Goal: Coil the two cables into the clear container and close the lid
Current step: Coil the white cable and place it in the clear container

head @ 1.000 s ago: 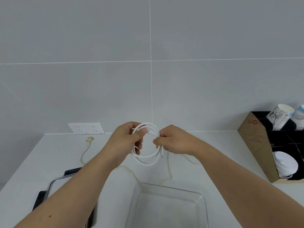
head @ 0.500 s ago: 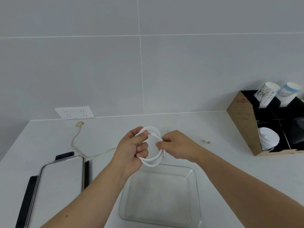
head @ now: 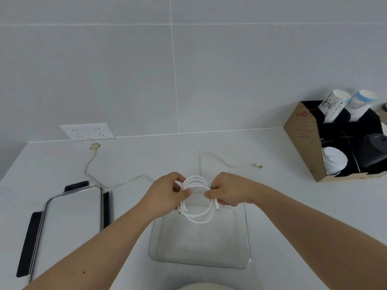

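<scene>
**White cable coiled, ready to drop in**

Both hands — left hand (head: 167, 193) and right hand (head: 227, 190) — pinch the white cable (head: 196, 203), looped, just above the far end of the clear container (head: 243, 243). Next: lower it in without the loops springing open. The beige cable (head: 228, 162) lies uncoiled on the worktop (head: 293, 206) beyond; the lid (head: 71, 214) waits left, the cup box (head: 303, 143) well clear.

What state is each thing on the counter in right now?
White cable: coiled, held above the container.
Left hand: gripping the coil.
Right hand: gripping the coil.
Clear container: open, empty.
Lid: off, flat on the counter.
Beige cable: uncoiled, loose.
</scene>
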